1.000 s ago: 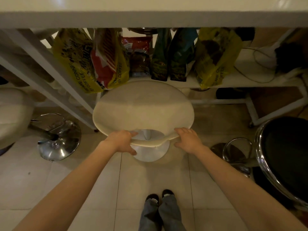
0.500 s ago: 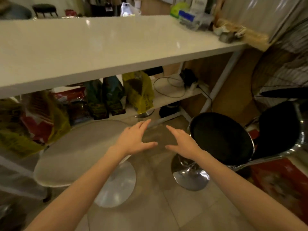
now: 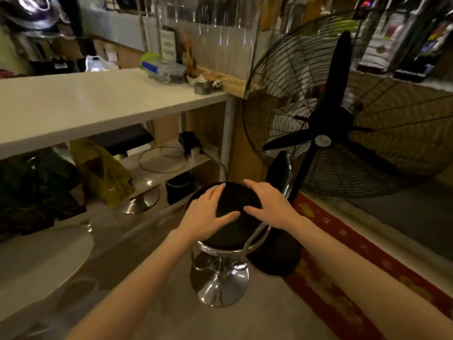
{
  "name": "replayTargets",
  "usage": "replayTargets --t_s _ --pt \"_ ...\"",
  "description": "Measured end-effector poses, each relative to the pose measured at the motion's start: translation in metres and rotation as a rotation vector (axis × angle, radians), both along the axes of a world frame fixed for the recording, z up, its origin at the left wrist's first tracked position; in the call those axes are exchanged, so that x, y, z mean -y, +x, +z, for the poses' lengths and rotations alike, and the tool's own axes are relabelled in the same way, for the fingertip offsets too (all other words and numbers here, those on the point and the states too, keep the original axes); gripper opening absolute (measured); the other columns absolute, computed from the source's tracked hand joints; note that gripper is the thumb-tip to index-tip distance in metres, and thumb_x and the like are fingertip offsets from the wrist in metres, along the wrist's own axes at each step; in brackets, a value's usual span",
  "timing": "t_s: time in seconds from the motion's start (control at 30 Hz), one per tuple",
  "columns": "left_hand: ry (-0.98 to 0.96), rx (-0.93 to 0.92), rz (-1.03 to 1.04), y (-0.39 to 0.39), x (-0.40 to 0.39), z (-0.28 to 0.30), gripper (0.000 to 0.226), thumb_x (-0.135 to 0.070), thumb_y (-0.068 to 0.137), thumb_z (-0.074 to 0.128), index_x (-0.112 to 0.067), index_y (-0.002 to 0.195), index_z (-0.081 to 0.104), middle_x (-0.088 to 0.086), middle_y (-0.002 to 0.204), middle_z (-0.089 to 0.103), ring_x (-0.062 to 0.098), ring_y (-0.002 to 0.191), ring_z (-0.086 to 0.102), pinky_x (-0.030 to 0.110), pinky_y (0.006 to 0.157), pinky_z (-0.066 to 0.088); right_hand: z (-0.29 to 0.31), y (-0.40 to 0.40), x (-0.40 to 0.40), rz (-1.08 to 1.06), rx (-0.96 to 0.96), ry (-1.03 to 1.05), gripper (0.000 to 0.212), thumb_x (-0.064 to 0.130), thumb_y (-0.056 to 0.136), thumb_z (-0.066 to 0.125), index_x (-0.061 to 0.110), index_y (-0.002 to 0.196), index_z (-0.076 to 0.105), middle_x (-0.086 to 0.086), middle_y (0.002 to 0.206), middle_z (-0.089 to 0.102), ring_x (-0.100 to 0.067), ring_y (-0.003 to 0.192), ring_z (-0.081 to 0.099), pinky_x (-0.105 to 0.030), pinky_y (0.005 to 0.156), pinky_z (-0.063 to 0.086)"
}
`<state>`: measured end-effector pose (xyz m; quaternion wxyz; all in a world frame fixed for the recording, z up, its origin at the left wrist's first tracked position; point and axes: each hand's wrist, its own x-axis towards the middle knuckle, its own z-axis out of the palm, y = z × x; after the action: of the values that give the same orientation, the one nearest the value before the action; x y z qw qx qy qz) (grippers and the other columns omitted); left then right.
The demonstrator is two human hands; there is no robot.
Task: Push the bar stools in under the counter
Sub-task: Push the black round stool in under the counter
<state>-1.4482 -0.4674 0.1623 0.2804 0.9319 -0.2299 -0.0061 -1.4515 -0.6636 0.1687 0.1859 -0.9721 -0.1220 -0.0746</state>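
Both hands are out over the black stool (image 3: 232, 217). The left hand (image 3: 206, 213) has its fingers (image 3: 215, 192) spread wide and flat, holding nothing. The right hand (image 3: 268, 204) is the same, with its fingers (image 3: 252, 186) wide and straight. I cannot tell if the palms touch the seat or are just above it.

The round black seat is right under the fingers. Below the palms you can see its shiny metal ring and its shiny round foot (image 3: 219, 284) on the floor. This stool stands out from the white bench (image 3: 98, 104), which is past the fingertips and off to the left. It is near the bench leg (image 3: 228, 138).

A pale stool (image 3: 41, 256) is far left of the left fingers, with its seat near the bench edge. A big black fan (image 3: 338, 119) stands to the right of the right fingers. A red rug (image 3: 343, 278) lies on the floor under the right arm.
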Motion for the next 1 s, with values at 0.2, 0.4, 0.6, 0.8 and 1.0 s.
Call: replayTargets --t_s 0.2,0.4,0.6,0.8,1.0 --pt "0.000 -0.092 -0.038 0.004 0.086 0.010 0.085 -0.062 0.083 0.048 -0.023 0.148 0.009 0.003 0.155 0.018 0.022 0.136 0.028 0.039 0.111 0.029 0.004 -0.003 0.100 -0.083 -0.001 0.083 0.065 0.019 0.086 0.059 0.025 0.143 0.028 -0.006 0.132 0.047 -0.019 0.120 0.044 -0.033 0.097 0.042" --pt "0.007 -0.164 -0.061 0.027 0.143 0.006 0.089 -0.061 0.082 0.051 -0.020 0.148 0.007 0.004 0.155 0.017 0.022 0.136 0.029 0.039 0.108 0.032 -0.003 0.027 0.162 -0.053 0.004 0.005 0.067 0.022 0.085 0.059 0.022 0.144 0.027 -0.003 0.133 0.048 -0.018 0.127 0.036 -0.034 0.103 0.036" --pt "-0.045 -0.217 -0.032 0.062 0.200 -0.008 0.088 -0.052 0.084 0.057 -0.016 0.148 0.010 0.006 0.153 0.024 0.021 0.135 0.031 0.037 0.109 0.031 -0.012 0.082 0.199 0.035 -0.005 -0.180 0.076 0.023 0.079 0.067 0.018 0.144 0.028 -0.003 0.140 0.044 -0.019 0.130 0.033 -0.035 0.106 0.032" --pt "-0.157 -0.330 0.032 0.100 0.228 -0.021 0.079 -0.049 0.081 0.062 -0.017 0.143 0.026 0.002 0.140 0.045 0.018 0.122 0.047 0.038 0.103 0.040 -0.020 0.143 0.222 0.126 -0.057 -0.225 0.083 0.035 0.073 0.073 0.019 0.143 0.030 -0.003 0.141 0.043 -0.020 0.130 0.034 -0.039 0.106 0.031" --pt "0.032 -0.411 0.153 0.119 0.241 -0.033 0.060 -0.044 0.081 0.064 -0.013 0.128 0.043 0.005 0.111 0.060 0.020 0.094 0.060 0.039 0.084 0.052 -0.021 0.186 0.221 0.302 -0.008 -0.337 0.080 0.031 0.074 0.073 0.020 0.142 0.033 -0.003 0.144 0.039 -0.019 0.133 0.030 -0.035 0.107 0.025"
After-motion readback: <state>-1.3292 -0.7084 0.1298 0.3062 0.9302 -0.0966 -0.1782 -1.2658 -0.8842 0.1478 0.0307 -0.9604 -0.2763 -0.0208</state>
